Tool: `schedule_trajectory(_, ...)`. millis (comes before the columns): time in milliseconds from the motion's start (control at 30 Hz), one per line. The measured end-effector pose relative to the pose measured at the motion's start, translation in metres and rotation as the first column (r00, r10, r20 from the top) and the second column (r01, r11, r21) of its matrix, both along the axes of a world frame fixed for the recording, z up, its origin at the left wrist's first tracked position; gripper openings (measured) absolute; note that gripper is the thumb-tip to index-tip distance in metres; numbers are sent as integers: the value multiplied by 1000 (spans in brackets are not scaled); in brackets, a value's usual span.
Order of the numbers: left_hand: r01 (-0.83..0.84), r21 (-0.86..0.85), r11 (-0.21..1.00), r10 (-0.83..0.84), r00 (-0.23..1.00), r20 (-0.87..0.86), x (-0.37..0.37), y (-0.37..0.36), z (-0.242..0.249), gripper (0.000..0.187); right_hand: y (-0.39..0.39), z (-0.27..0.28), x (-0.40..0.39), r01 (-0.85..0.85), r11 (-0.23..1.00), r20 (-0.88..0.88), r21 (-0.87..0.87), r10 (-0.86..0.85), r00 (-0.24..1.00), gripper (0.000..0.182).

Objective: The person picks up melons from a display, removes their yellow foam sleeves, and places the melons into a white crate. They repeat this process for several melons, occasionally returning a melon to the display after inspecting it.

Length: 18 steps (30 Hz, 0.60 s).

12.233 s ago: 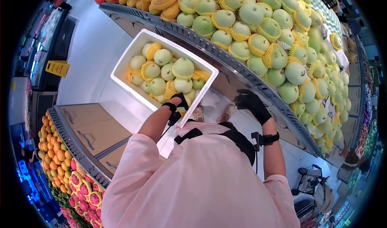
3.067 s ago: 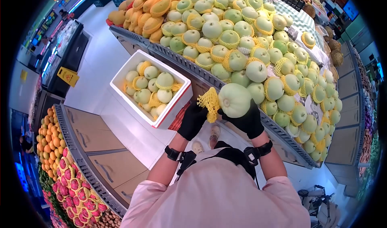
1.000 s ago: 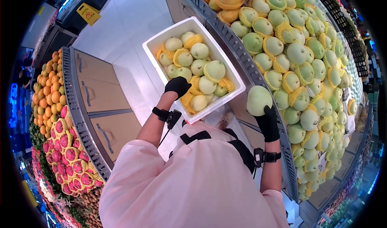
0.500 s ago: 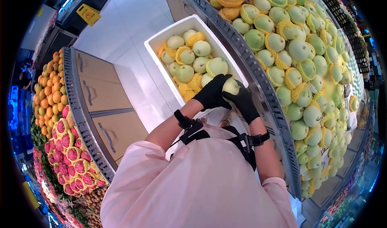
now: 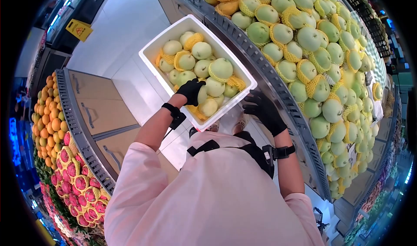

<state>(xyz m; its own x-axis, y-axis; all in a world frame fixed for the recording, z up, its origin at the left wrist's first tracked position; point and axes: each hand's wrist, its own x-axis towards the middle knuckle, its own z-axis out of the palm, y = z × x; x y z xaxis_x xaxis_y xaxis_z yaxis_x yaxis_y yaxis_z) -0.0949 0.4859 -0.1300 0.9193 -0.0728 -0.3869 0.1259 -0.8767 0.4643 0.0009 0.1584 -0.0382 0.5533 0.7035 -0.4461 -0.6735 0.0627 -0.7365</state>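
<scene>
The left forearm angles forward across the rim of a white rectangular foam box (image 5: 219, 49); its black-gloved left hand (image 5: 190, 92) dips inside, fingers curled against a smooth pale-green round fruit (image 5: 202, 94), grip partly hidden. The black-gloved right hand (image 5: 264, 111) hovers empty beside the box, palm down, fingers loosely spread.
</scene>
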Motion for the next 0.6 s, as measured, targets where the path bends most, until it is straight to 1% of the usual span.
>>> schedule_trajectory(33,58,42,997,-55,996,-72,0,2,-10,88,-5,7,-2,12,1000,20,-13,-12,1000,41)
schedule_trajectory(67,89,48,995,-83,989,-125,0,4,-19,91,-10,14,-5,25,999,38,-26,-24,999,40)
schedule_trajectory(167,169,70,983,-155,973,-173,0,9,-50,92,-27,20,-12,65,994,91,-85,-57,994,38)
schedule_trajectory(267,174,72,982,-165,979,-120,-2,10,-71,89,-42,30,-20,88,987,155,-138,-66,986,37)
schedule_trajectory(300,175,71,982,-168,980,-103,-1,8,-70,88,-46,33,-23,93,984,179,-152,-66,982,37)
schedule_trajectory(367,153,24,988,-148,980,-130,2,8,-69,86,-55,35,-26,125,977,180,-172,-94,979,37)
schedule_trajectory(433,144,19,989,-141,982,-127,0,9,-69,83,-62,37,-30,158,971,154,-180,-131,979,37)
schedule_trajectory(500,153,62,986,-147,986,-82,3,13,-66,78,-67,39,-29,196,966,109,-168,-179,978,37)
schedule_trajectory(600,-37,-76,996,39,999,24,8,20,-44,70,-78,32,-29,224,964,102,-145,-210,972,41)
